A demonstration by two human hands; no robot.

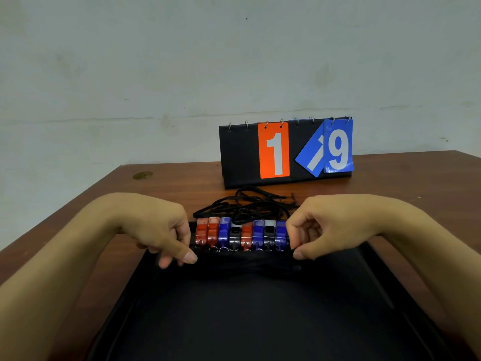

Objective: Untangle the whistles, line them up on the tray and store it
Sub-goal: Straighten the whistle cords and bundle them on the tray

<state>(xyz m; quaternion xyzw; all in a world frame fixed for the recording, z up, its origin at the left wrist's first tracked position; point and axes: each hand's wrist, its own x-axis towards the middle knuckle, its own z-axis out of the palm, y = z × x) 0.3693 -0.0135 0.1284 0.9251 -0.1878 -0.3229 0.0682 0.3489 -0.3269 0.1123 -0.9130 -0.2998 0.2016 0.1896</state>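
Reaching in from the near left, the left hand [161,230] bends down at the wrist over the far left corner of the black tray [260,321]; its fingers [188,256] are curled, thumb and forefinger closed on the dark cords at the tray's far rim. Between the hands, eight whistles [242,234] stand side by side in a row along the far edge of the tray: two red, one blue, one black, one red, one blue, one black, one blue. Beyond them a tangle of black lanyards [247,207] lies on the brown counter [78,204], just in front of a flip scoreboard [286,149] showing 1 and 9. The near tray floor is bare, with counter showing on both sides. The right hand [330,227] mirrors the left from the near right, its curled fingers [299,254] pinching the cords at the rim beside the last blue whistle.
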